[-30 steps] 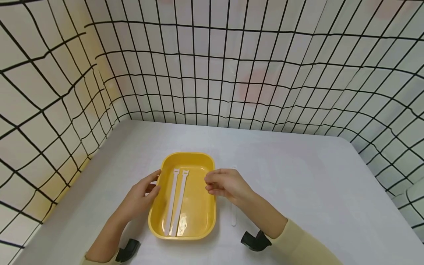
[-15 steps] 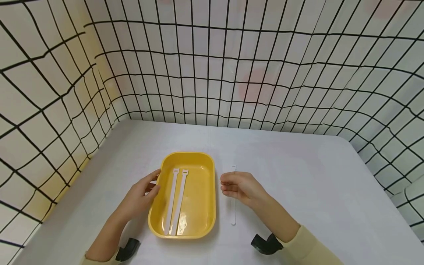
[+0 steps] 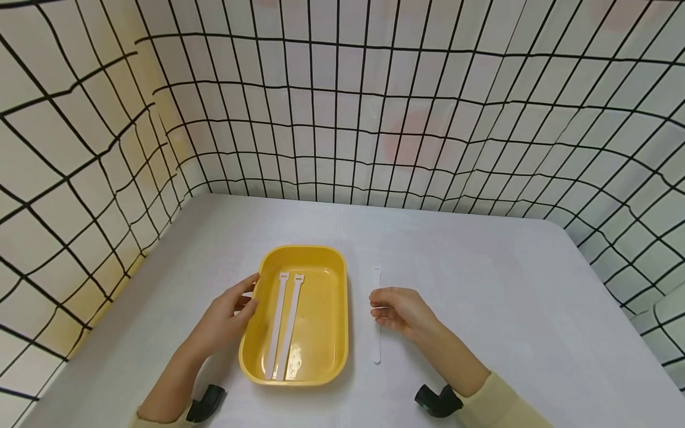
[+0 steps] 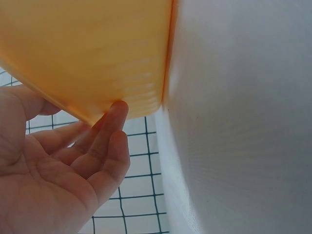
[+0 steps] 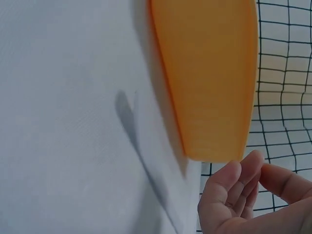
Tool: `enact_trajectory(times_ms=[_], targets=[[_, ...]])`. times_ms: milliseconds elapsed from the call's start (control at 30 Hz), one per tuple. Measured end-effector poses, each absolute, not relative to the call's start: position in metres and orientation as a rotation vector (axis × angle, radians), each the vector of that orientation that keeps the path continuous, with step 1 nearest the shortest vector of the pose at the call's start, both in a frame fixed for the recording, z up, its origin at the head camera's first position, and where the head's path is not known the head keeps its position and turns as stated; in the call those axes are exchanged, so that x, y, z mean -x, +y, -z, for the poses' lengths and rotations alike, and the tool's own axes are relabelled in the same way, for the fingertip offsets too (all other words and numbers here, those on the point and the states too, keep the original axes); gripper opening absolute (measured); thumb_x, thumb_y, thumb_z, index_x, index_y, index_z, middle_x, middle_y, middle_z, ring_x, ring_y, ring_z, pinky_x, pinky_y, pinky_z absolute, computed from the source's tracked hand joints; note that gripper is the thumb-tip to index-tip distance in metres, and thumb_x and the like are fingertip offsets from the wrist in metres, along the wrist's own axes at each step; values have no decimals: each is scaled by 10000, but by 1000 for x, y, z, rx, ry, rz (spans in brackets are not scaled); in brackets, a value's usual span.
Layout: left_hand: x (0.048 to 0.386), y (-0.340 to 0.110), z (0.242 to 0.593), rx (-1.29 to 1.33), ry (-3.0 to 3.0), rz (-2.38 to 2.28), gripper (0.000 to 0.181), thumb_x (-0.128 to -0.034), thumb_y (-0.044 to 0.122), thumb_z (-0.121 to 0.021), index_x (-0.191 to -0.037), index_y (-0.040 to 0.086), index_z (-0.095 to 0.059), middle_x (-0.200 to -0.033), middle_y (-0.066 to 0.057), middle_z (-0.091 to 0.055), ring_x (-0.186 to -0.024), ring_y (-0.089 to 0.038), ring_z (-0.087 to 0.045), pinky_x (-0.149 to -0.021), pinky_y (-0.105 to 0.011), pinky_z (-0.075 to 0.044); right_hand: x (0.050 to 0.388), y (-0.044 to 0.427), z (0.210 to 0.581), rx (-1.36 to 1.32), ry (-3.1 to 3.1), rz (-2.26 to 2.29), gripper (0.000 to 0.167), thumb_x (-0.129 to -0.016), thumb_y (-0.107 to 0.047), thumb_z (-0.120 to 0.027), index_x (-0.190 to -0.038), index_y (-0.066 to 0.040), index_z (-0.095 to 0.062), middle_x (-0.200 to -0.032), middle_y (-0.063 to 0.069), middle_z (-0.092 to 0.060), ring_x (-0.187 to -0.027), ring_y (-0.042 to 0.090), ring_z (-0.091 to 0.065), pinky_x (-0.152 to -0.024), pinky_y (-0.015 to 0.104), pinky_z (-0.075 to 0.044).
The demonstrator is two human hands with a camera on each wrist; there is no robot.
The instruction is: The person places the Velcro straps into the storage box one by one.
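Observation:
A yellow tray (image 3: 326, 333) stands on the white table; two white cable ties (image 3: 290, 327) with wide slotted heads lie lengthwise in its left half. My left hand (image 3: 227, 318) touches the tray's left side with loosely bent fingers; the left wrist view shows fingertips (image 4: 117, 109) against its outer wall. A third white cable tie (image 3: 377, 349) lies flat on the table right of the tray, its middle hidden in the head view by my right hand (image 3: 401, 312). That hand hovers above it, fingers loosely curled, nothing visible between them. In the right wrist view the tie (image 5: 146, 168) appears below the hand.
White walls with a black wire grid (image 3: 337, 107) surround the table (image 3: 481, 285) at the back and both sides. A black curved wrist piece (image 3: 439, 401) sits at the right cuff, and a similar piece (image 3: 207, 404) at the left.
My right hand has moved from the tray's right rim to the right and toward me, over the loose cable tie. The left hand and the ties in the tray stay put.

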State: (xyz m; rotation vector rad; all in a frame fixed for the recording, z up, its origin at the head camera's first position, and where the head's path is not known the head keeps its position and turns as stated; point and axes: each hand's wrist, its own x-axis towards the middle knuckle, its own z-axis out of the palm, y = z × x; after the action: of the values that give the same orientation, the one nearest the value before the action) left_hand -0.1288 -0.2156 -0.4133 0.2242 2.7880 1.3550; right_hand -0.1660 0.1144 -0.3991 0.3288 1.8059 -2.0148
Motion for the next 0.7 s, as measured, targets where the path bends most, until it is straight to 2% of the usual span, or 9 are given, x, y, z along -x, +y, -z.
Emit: enact_trajectory(times_ms=[300,700], targets=[[130,-216,414,-225,2786,-1354,547,-994,125,-548,-1486,-5,-350,-1359,-228,-504,-1058,-311,-625,-887,-443,-537,172,124,411,-353,2077,1942,192,-868,-1,-613,-1023,112,-615,-795,62,-647,-620,98,-619,-596,201,-521],[130,-216,414,-223,2785,-1354,547,-993,127,-552,-1486,-1,-353,-1346,-224,-512,-1050,-304,-627,-885,-438,-539,181,131,424,-383,2140,1917,177,-851,17,-619,-1003,108,-617,-758,56,-631,-614,85,-598,-571,175,-505]])
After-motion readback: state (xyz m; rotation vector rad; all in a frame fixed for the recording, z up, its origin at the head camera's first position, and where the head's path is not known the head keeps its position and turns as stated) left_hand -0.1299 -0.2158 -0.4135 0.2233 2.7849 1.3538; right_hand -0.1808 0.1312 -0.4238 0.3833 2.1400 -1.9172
